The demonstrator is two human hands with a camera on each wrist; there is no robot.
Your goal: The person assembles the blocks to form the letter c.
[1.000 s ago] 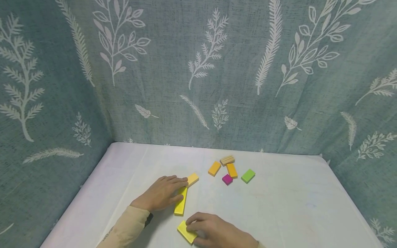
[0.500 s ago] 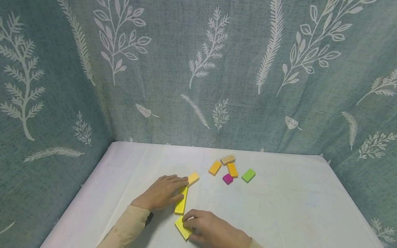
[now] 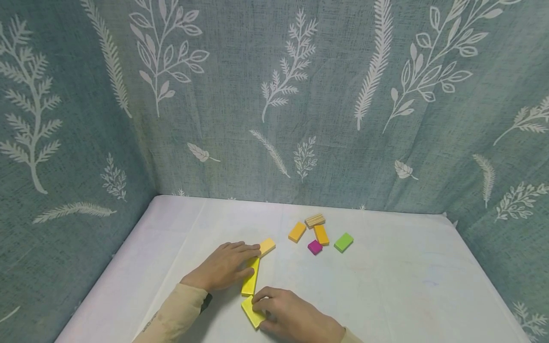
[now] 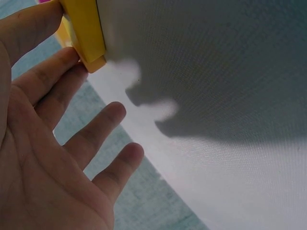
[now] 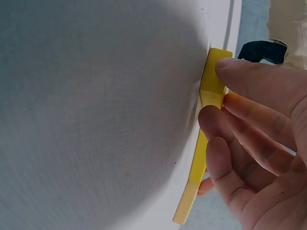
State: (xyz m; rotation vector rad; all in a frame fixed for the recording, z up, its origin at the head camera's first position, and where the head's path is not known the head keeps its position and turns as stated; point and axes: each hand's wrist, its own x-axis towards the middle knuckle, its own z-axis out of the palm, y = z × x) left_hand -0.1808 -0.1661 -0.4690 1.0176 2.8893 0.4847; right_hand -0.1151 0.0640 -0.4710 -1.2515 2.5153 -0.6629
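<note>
In the head view, my right hand (image 3: 291, 312) pinches a short yellow block (image 3: 252, 310) at the table's near side. Its thumb presses the block's side in the right wrist view. That block's far corner meets, or nearly meets, the near end of a long yellow block (image 3: 249, 284). My left hand (image 3: 223, 269) rests against the long block, thumb on it and fingertips by its far end. There a pale orange block (image 3: 268, 247) continues the line at an angle. In the left wrist view the left ring and little fingers (image 4: 98, 132) are extended, touching no block.
Farther back on the white table (image 3: 386, 286) lie two orange blocks (image 3: 297, 232), a striped wooden piece (image 3: 315, 220), a magenta cube (image 3: 315, 247) and a green block (image 3: 343, 242). A patterned teal cloth (image 3: 240, 176) encloses the back and sides.
My right hand has slid the short yellow block away from me and slightly left, up to the long yellow block's near end. My left hand has stayed in place.
</note>
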